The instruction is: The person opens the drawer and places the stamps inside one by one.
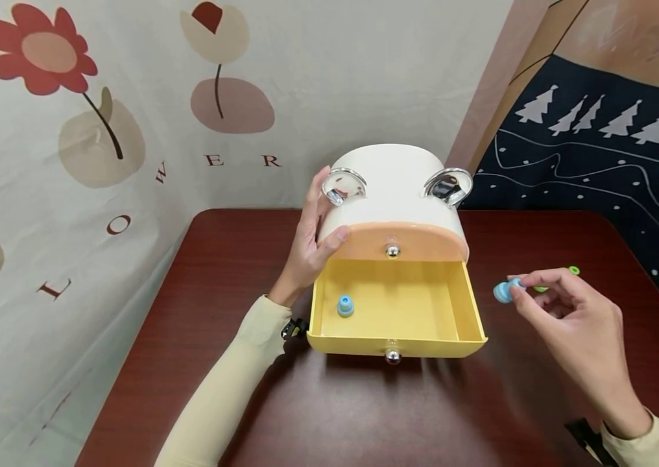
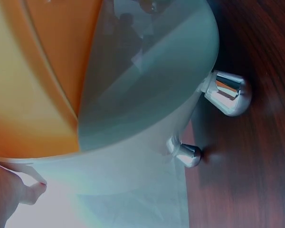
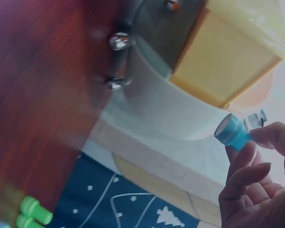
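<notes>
Your left hand (image 1: 308, 251) had the white cabinet (image 1: 394, 185) gripped by its left side, your right hand (image 1: 589, 324) pinched a blue peg (image 1: 503, 292) off to its right, second peg (image 1: 345, 307) sat in its yellow drawer (image 1: 405, 305).

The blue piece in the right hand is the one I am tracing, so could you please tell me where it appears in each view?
Head: the blue piece is right of centre, beside the yellow drawer, at the right hand's fingertips.
Left wrist: not in the picture.
Right wrist: right side, slightly below mid-height.
Shared landmark: the white case, visible in all three.
</notes>
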Available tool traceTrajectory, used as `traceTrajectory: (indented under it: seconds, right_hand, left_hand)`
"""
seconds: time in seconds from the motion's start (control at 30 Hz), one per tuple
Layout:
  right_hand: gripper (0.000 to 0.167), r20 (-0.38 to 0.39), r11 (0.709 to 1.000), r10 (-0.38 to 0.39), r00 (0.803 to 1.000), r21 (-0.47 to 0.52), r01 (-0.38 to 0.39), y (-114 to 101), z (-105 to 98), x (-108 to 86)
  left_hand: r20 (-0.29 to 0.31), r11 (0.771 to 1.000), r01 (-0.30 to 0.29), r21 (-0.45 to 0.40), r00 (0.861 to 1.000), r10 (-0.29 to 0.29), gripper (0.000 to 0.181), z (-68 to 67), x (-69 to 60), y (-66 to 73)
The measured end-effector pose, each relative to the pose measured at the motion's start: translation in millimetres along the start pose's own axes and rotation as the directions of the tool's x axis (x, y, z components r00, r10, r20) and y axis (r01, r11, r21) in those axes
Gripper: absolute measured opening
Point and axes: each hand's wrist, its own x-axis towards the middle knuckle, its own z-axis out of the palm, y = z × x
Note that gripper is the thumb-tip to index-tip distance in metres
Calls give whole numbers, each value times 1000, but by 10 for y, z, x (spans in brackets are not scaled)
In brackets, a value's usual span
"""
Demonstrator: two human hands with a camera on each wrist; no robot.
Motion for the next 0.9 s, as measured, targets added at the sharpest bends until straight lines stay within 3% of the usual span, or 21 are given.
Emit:
traceTrajectory:
  seconds: [0.23,0.47,0.63,0.9]
  right_hand:
    - [21,-9,996,-59,998,72,59,-277,48,38]
    - [24,43,980,-142,989,146,134,-515,194,37]
    - [24,89,976,-194,977,114,183,-608,302,42]
    - [17,254,974,-222,941,15,226,-730,455,115]
  left_hand:
    - [1,1000,-3,-6,1000,3,89,7,14,8]
    - [-3,1000,-3,-10,1000,2,89,16,16,19]
    - [-2,1000,0,-7,1000,0,89,15,17,15]
    - [-10,1000,4,-4,1000,-4,89,8,11,6]
